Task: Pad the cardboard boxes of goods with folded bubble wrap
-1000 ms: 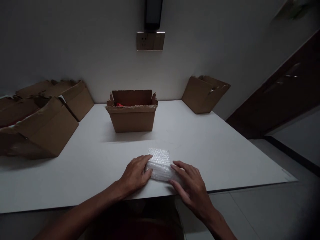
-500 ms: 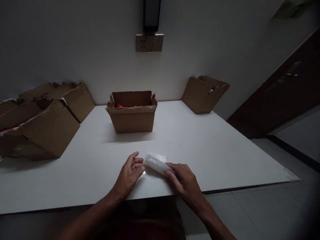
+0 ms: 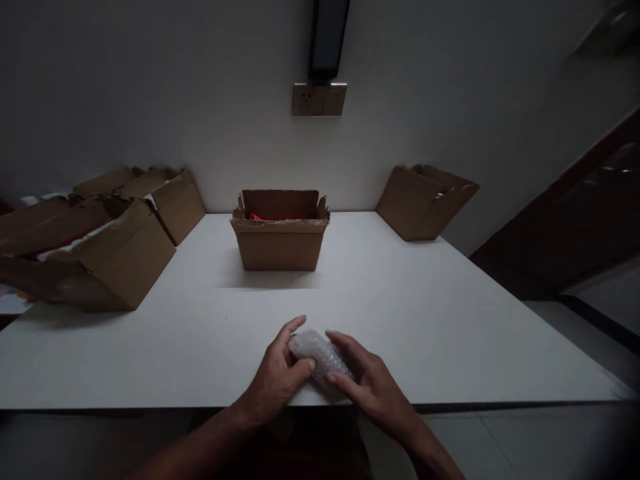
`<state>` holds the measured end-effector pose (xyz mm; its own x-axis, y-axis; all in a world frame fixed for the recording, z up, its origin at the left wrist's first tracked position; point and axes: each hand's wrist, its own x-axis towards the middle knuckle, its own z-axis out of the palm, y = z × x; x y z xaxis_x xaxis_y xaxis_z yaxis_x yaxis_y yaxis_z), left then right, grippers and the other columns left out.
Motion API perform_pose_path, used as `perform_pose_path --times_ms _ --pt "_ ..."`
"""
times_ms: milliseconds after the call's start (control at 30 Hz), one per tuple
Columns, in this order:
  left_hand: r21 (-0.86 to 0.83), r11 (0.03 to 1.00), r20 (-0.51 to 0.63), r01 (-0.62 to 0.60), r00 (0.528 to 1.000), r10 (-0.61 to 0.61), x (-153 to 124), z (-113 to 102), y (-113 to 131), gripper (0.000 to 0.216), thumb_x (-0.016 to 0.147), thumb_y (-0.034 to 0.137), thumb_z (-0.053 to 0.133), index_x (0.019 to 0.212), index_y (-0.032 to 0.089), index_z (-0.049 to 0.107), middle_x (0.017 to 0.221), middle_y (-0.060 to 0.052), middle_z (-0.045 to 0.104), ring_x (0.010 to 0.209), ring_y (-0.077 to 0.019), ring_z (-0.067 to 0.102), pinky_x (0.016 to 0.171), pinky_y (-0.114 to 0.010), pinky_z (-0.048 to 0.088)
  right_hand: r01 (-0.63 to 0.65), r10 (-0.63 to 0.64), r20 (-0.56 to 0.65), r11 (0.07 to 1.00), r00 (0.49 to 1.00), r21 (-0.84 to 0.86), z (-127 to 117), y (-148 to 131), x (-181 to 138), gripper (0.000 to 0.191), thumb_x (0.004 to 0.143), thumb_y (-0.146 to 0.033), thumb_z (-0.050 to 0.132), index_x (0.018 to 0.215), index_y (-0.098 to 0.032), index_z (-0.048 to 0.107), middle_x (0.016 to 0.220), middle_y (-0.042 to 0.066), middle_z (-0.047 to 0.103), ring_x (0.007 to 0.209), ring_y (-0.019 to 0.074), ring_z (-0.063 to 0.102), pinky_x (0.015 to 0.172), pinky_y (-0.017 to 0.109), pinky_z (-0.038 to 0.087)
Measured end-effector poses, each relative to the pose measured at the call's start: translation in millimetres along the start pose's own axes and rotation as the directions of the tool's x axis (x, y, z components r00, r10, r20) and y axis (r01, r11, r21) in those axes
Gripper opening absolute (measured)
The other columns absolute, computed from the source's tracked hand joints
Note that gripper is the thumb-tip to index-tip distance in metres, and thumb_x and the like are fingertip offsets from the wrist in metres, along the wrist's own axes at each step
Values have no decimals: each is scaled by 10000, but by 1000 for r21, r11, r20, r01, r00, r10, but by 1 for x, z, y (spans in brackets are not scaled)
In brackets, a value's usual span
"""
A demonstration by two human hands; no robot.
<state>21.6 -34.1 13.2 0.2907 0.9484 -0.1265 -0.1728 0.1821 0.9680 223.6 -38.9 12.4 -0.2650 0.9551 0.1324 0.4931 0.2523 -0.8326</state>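
Note:
A roll of clear bubble wrap (image 3: 323, 357) is between my hands near the table's front edge; whether anything is inside it I cannot tell. My left hand (image 3: 280, 370) grips its left end, with the thumb on top and the fingers behind. At the right end, my right hand (image 3: 367, 380) is closed around it, thumb on the near side and fingers along the far side. The roll lies slantwise, its left end farther from me.
An open cardboard box (image 3: 281, 247) with something red inside stands mid-table. Another box (image 3: 425, 203) sits at the back right. Two more, a near box (image 3: 125, 260) and a far box (image 3: 180, 207), stand at left on the white table (image 3: 430, 320). A wall socket (image 3: 320, 100) is above.
My left hand has moved right and taken hold of the bubble wrap, which was only in my right hand before. The roll is nearer the table edge. The camera view has shifted slightly.

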Motion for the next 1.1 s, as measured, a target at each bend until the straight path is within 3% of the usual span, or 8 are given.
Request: perform_pose_path --times_ms 167,267,333,400,533,767,900,1100 --pt "509 800 -27 -318 923 384 11 -18 12 538 850 250 622 1364 187 476 1225 -128 618 1054 -232 618 930 -414 515 -19 22 -46 997 999 68 -1 3 8 339 906 -451 569 1091 -202 704 1053 82 747 919 234 701 800 315 551" --pt "786 354 97 -507 667 739 31 -36 44 452 881 176 589 1323 214 509 1304 -134 581 1217 -259 555 1022 -462 467 -33 44 -96 993 994 117 -4 11 8 361 907 -469 570 1101 -195 705 1037 72 753 895 219 706 781 281 554" --pt "884 72 191 -461 499 845 50 -48 70 453 880 123 570 1323 194 507 1355 -157 552 1321 -284 482 1075 -494 417 -37 53 -128 991 990 125 -4 16 6 374 900 -481 578 1091 -187 710 1009 70 757 872 217 708 763 269 555" --pt "935 -87 236 -343 421 876 71 -57 93 474 863 97 573 1327 162 507 1411 -183 515 1397 -319 402 1108 -526 369 -38 58 -143 989 988 140 -4 19 4 374 896 -482 585 1085 -185 713 984 66 758 858 215 709 748 258 553" --pt "959 -151 245 -241 430 869 107 -71 123 372 819 74 570 1180 156 597 1242 -143 655 1353 -326 469 1139 -556 304 -41 80 -181 978 980 205 -1 24 1 365 895 -476 596 1085 -188 715 960 62 759 831 209 708 729 244 551" --pt "934 -115 274 -339 469 840 119 -83 135 156 832 86 489 823 199 595 795 -39 678 834 -217 629 996 -473 438 -12 103 -290 954 951 300 2 32 -1 379 864 -489 637 1072 -184 724 958 78 758 832 223 712 712 250 570" --pt "894 -97 316 -438 461 829 96 -80 140 167 844 76 467 813 196 579 766 -35 641 787 -193 596 814 -365 499 -26 157 -347 934 925 355 1 25 -2 356 837 -497 668 1018 -198 731 921 64 758 822 231 713 721 257 579" --pt "801 -93 416 -591 438 797 17 -70 137 203 870 21 494 910 187 602 850 -27 677 873 -165 634 967 -406 484 -71 236 -397 919 887 389 -7 31 -1 383 779 -551 699 929 -201 737 844 68 767 756 257 729 647 282 603"
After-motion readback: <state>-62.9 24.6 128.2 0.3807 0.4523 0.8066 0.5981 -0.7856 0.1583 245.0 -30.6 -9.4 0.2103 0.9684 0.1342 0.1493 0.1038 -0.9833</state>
